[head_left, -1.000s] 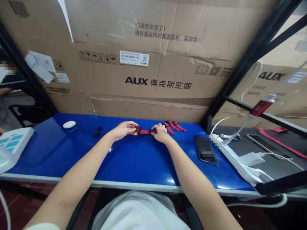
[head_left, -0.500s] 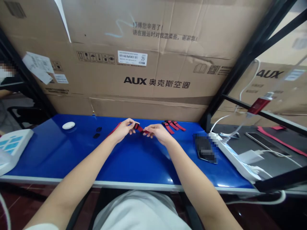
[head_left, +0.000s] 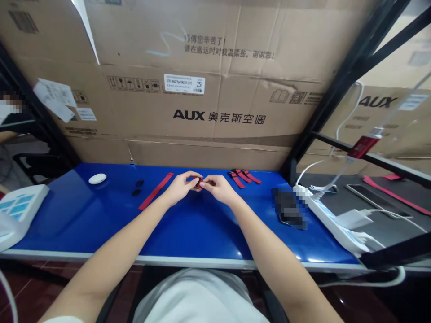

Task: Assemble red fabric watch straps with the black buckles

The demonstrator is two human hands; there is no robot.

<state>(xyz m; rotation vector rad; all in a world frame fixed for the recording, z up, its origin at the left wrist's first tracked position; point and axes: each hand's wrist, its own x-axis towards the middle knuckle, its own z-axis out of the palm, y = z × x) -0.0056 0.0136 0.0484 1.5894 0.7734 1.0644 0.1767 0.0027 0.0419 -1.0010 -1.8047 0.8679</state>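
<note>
Above the blue table, a short red strap with a black buckle (head_left: 200, 184) is pinched between my two hands, mostly covered by fingers. My left hand (head_left: 182, 187) is closed on its left side. My right hand (head_left: 219, 188) grips the right side with thumb and fingertips, close against the left. Beside my left wrist, a longer flat red strap (head_left: 155, 193) lies slantwise on the table. Further left are two small black pieces (head_left: 136, 192), like buckle parts. Behind my right hand sit a few short red straps with black ends (head_left: 244, 178), side by side.
A dark pixelated object (head_left: 289, 208) lies at the table's right, beside a white power strip (head_left: 332, 224) with cables. A white oval object (head_left: 97, 179) and a white device (head_left: 23, 211) are at left. A big cardboard panel (head_left: 215, 143) stands behind, with black frame posts at both sides.
My hands have drawn together over the buckle piece, which showed more before. My left hand has shifted right, uncovering the long red strap on the table.
</note>
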